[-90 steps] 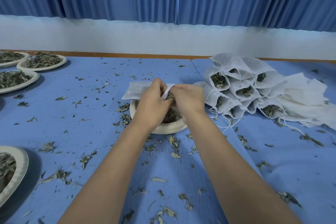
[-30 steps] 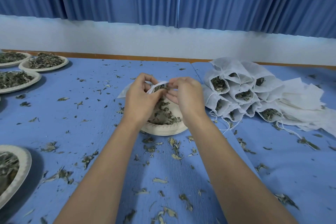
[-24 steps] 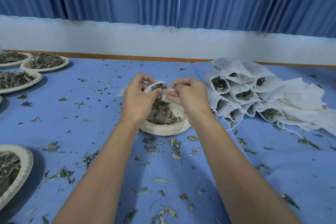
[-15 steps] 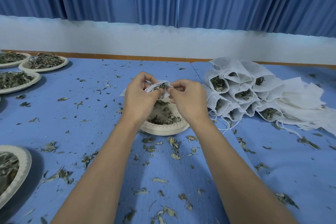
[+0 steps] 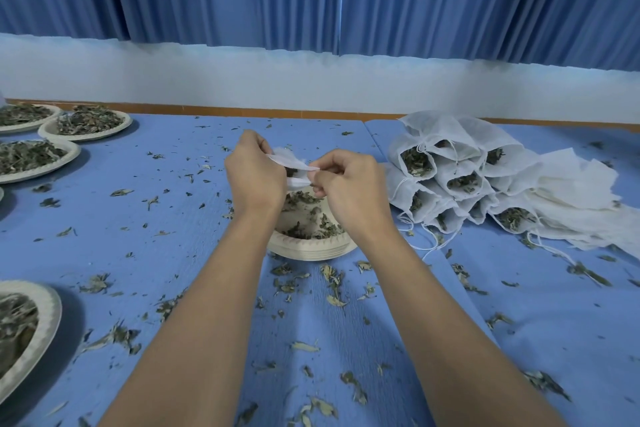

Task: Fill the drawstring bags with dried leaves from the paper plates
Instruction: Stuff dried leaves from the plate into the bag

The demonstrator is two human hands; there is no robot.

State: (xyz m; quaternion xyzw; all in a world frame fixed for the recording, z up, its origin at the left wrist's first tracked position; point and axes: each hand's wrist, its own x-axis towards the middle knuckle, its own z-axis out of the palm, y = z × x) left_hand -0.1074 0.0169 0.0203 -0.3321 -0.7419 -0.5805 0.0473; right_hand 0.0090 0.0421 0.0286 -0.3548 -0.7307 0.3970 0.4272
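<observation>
Gripping the left edge of the white drawstring bag (image 5: pixel 290 161) with the left hand (image 5: pixel 254 180) and pinching its right edge with the right hand (image 5: pixel 349 191), at centre frame. Holding it stretched between them, just above the paper plate (image 5: pixel 311 250) of dried leaves (image 5: pixel 323 227) on the blue surface (image 5: pixel 156 253), with filled bags (image 5: pixel 450 163) piled centre-right.

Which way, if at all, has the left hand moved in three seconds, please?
Yes: the left hand moved up and leftward relative to the paper plate.
</observation>
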